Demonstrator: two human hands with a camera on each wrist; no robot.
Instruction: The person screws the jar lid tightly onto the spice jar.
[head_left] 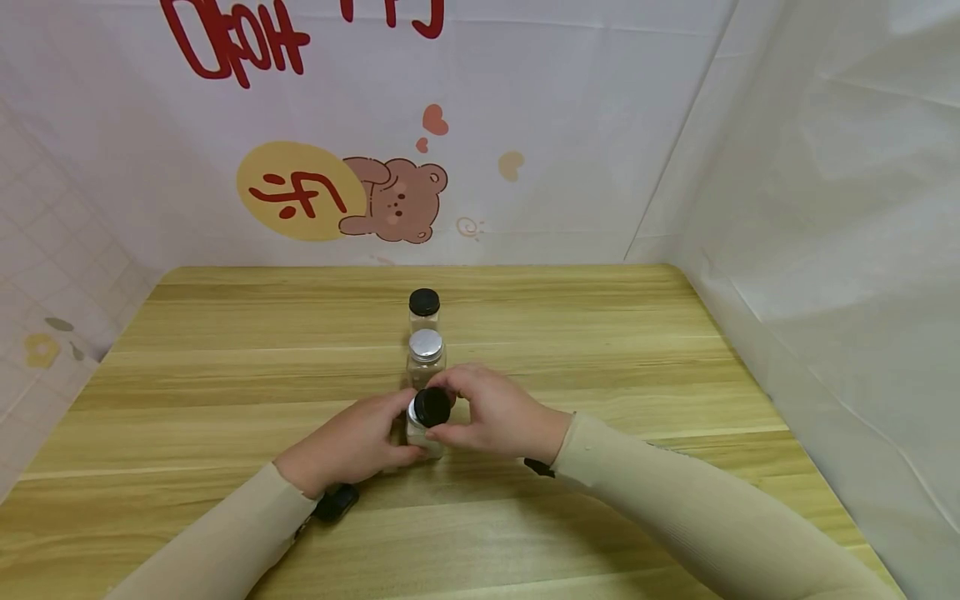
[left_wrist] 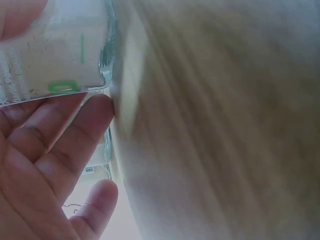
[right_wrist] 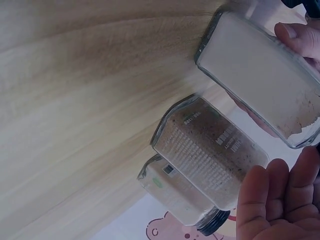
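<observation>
Left hand (head_left: 360,437) is gripping a square glass powder jar (right_wrist: 260,70) between thumb and fingers, while the right hand (head_left: 495,414) is pinching a black screw cap (head_left: 432,407) at its mouth. That jar is standing nearest in a row on the desk (head_left: 600,350), about midway between the left and right edges. The cap is sitting slightly off the silver rim (head_left: 412,410), so the step seems to be fitting or removing it; which, I cannot tell. Either way, the next move is probably calling for a steady jar and a level cap. The jar is pointing mouth up, its long axis roughly vertical. Beyond it a silver-topped jar (right_wrist: 210,150) is standing, then, toward the far edge, a black-capped jar (head_left: 424,310).
</observation>
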